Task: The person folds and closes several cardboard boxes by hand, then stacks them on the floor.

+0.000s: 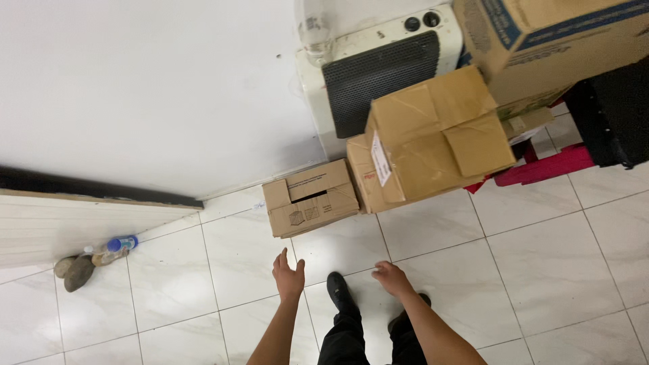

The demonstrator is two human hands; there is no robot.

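Note:
I look down at a white tiled floor (554,270). My left hand (289,274) hangs open above the tiles, fingers apart, holding nothing. My right hand (392,277) is also open and empty, a little to the right. Both hover just short of a small cardboard box (311,197) that lies on the floor against the wall. A larger taped cardboard box (433,138) stands right of it. My black shoe (337,289) and dark trousers show between my arms.
A white appliance with a dark grille (385,74) stands behind the boxes. Another big printed carton (547,40) sits top right, over a red stool (541,169) and a black case (612,115). A plastic bottle (115,247) and stones (74,270) lie at left by a pale panel.

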